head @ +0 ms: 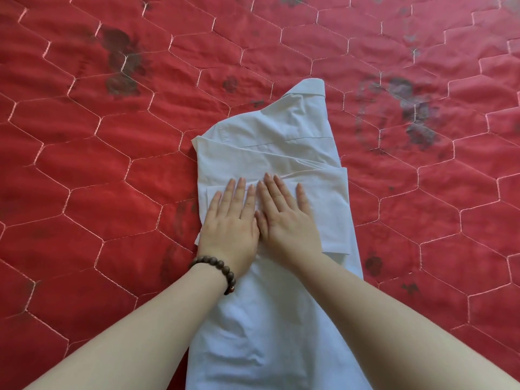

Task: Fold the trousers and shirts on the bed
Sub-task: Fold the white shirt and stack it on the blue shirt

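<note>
A white shirt lies lengthwise on the red quilted bed, its collar pointing away from me and its sides folded in to a narrow strip. My left hand, with a dark bead bracelet at the wrist, lies flat on the folded sleeve layers. My right hand presses flat beside it, thumbs nearly touching. All fingers are straight. The shirt's lower part runs between my forearms to the bottom edge of the view. No trousers are in view.
The bed cover has a hexagon stitch pattern and several dark stains, more at the right. Red cover surrounds the shirt on the left, right and far side.
</note>
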